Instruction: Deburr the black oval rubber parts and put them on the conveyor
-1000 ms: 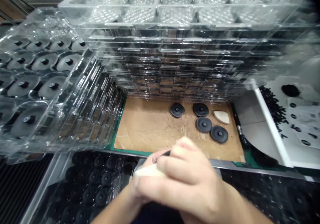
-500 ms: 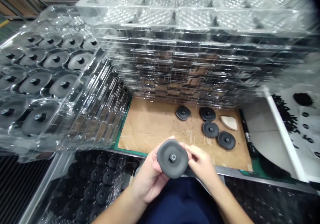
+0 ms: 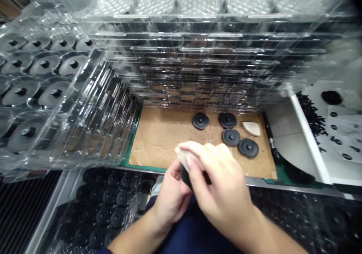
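Black disc (image 3: pixel 186 177), largely hidden, held between the two hands just off the near edge of the worktop (image 3: pixel 284 175). Left hand (image 3: pixel 173 196): fingers curled nearly closed around the disc from its left. Right hand (image 3: pixel 223 178): thumb and bent fingers closed on a pale pad (image 3: pixel 184 156). The pad lies on the disc's far side, apparently touching it, its long axis slanting from far left to near right; neither hand is clearly nearer the disc.

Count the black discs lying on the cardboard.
4 on the cardboard: a left disc, then rightward a rear disc, a middle disc and a front disc. The right hand might hide more.
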Demonstrator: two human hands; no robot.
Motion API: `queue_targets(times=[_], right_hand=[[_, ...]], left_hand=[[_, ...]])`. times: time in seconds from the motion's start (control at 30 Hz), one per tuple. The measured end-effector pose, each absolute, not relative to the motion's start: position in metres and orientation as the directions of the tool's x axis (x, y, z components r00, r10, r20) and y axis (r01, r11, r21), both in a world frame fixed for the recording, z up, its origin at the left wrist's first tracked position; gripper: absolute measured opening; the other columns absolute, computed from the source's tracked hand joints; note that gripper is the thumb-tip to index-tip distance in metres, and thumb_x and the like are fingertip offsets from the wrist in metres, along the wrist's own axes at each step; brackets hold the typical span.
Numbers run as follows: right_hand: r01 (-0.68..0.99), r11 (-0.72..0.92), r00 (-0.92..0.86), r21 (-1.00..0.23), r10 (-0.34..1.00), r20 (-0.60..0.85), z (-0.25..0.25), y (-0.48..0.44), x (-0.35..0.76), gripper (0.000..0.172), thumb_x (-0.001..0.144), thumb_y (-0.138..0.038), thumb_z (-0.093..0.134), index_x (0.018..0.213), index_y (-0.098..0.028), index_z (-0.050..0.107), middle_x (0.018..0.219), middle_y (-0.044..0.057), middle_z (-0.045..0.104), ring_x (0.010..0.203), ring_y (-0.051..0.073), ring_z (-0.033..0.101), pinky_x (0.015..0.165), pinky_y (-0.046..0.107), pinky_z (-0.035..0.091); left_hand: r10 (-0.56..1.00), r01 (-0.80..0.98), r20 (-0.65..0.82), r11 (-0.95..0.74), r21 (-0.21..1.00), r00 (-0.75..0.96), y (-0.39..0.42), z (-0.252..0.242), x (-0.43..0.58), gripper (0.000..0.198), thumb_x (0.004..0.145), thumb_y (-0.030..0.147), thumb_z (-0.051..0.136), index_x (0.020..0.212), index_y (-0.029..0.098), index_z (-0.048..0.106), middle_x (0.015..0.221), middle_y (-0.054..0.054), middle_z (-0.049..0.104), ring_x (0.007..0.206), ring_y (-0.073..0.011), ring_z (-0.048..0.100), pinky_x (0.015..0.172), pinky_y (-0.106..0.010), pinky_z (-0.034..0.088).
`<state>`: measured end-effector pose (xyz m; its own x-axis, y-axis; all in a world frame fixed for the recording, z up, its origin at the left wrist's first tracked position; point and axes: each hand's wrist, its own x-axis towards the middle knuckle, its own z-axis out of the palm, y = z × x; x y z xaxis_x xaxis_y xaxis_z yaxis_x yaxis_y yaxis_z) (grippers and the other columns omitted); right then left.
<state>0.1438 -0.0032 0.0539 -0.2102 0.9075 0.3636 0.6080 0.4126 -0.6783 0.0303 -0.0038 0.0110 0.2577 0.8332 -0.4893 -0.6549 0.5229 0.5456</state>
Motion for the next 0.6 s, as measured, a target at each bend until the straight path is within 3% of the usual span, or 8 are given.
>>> queue_targets(times=[0.07,0.13,0.2,0.33,0.4,0.5,0.6], right_hand=[[0.559,0.440,-0.211,-0.703,0.895,0.393,0.054,-0.006,0.148,0.026,0.090,-0.012,0.044,0.110,-0.010,0.060,0.090,0.008,0.070,0.076,0.018,0.059,0.070,0.033,0.040],[0.495,0.440,-0.293,-0.749,0.896,0.333,0.056,-0.013,0.156,0.024,0.089,-0.011,0.046,0.108,-0.014,0.060,0.083,0.004,0.068,0.071,0.015,0.058,0.068,0.029,0.040],[0.535,0.401,-0.309,-0.744,0.912,0.269,0.057,-0.020,0.166,0.022,0.088,-0.009,0.049,0.104,-0.016,0.061,0.079,0.001,0.066,0.067,0.013,0.055,0.064,0.028,0.038],[0.769,0.332,-0.170,-0.547,0.930,0.326,0.058,-0.017,0.178,0.023,0.089,-0.009,0.049,0.107,-0.013,0.063,0.077,0.004,0.064,0.068,0.017,0.049,0.066,0.032,0.033],[0.773,0.396,-0.198,-0.495,0.892,0.405,0.055,-0.006,0.179,0.028,0.090,-0.009,0.047,0.112,-0.015,0.063,0.075,0.004,0.065,0.067,0.018,0.047,0.066,0.033,0.033],[0.627,0.459,-0.257,-0.630,0.885,0.389,0.043,0.010,0.179,0.030,0.092,-0.010,0.047,0.115,-0.020,0.062,0.086,0.002,0.070,0.072,0.016,0.053,0.071,0.032,0.039],[0.491,0.236,-0.131,-0.839,0.972,0.197,0.020,0.011,0.182,0.022,0.093,-0.020,0.048,0.108,-0.022,0.064,0.099,0.003,0.071,0.086,0.016,0.062,0.076,0.029,0.046]], left_hand=[[0.852,-0.663,-0.445,0.503,0.554,0.275,-0.004,0.010,0.028,0.042,0.054,0.027,0.086,0.094,0.026,0.073,0.092,0.001,0.075,0.091,-0.0175,0.069,0.088,-0.026,0.051],[0.877,-0.685,-0.393,0.466,0.560,0.275,-0.004,0.008,0.024,0.052,0.051,0.030,0.087,0.100,0.030,0.071,0.103,0.001,0.074,0.094,-0.0190,0.068,0.090,-0.029,0.050],[0.885,-0.685,-0.374,0.455,0.569,0.278,-0.005,0.006,0.021,0.059,0.047,0.034,0.088,0.103,0.031,0.070,0.108,0.000,0.073,0.095,-0.0204,0.068,0.090,-0.032,0.050],[0.873,-0.669,-0.367,0.483,0.565,0.321,-0.008,0.006,0.024,0.056,0.050,0.037,0.086,0.104,0.031,0.070,0.110,0.002,0.073,0.103,-0.0178,0.064,0.095,-0.026,0.046],[0.886,-0.680,-0.342,0.460,0.570,0.313,-0.009,0.009,0.024,0.056,0.051,0.041,0.085,0.105,0.034,0.070,0.114,0.003,0.071,0.110,-0.0185,0.061,0.099,-0.027,0.043],[0.899,-0.687,-0.344,0.432,0.585,0.272,-0.007,0.013,0.017,0.057,0.051,0.047,0.083,0.105,0.035,0.069,0.115,0.004,0.071,0.109,-0.0203,0.062,0.098,-0.030,0.046],[0.862,-0.676,-0.383,0.501,0.541,0.332,-0.006,0.016,0.010,0.057,0.050,0.049,0.082,0.104,0.033,0.070,0.111,0.002,0.072,0.107,-0.0218,0.064,0.094,-0.031,0.048]])
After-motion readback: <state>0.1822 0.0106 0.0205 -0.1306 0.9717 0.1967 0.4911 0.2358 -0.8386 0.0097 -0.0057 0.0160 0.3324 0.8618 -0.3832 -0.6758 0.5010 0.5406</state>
